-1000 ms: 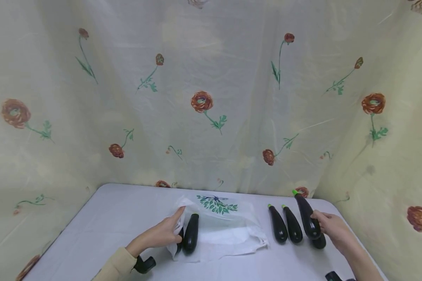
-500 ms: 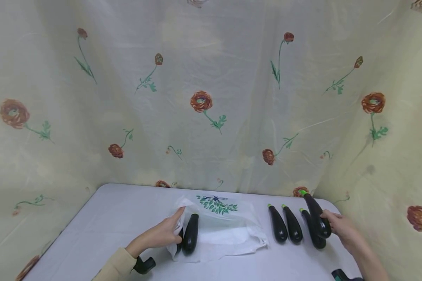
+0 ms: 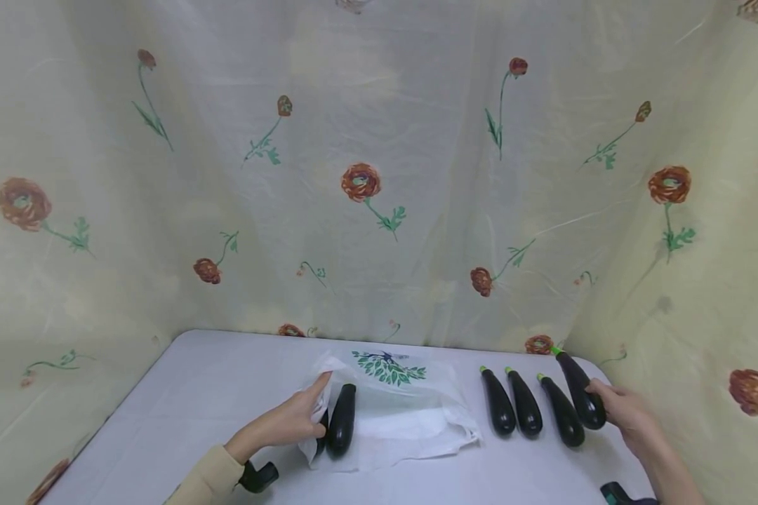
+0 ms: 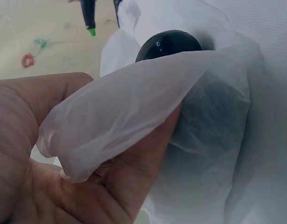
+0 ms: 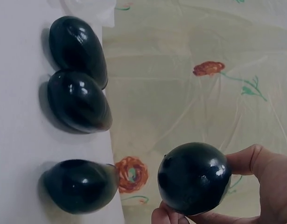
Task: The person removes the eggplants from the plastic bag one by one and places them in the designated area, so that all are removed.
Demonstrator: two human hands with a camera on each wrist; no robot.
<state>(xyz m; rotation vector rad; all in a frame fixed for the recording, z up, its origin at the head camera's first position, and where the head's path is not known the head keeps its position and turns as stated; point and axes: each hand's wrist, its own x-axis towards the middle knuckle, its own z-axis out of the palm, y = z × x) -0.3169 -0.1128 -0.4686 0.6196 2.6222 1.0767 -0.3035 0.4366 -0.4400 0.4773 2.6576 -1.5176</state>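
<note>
Flowered cream sheeting (image 3: 417, 140) backs a white worktop (image 3: 215, 393). The right hand (image 3: 622, 414) curls fingers round a glossy black eggplant (image 3: 579, 393), right of three others (image 3: 526, 407); the left hand (image 3: 290, 421) pinches a white plastic bag (image 3: 410, 424), two more (image 3: 341, 424) at its left.

A pale, creased sheet (image 3: 429, 119) printed with green-stemmed, red-brown flowers (image 3: 361, 182) fills the upper frame and both sides; the white surface (image 3: 208, 393), its far corners rounded, spreads across the lower middle.

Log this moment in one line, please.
Left hand: holds white plastic bag; right hand: holds glossy black elongated eggplant; white table: three similar eggplants.
</note>
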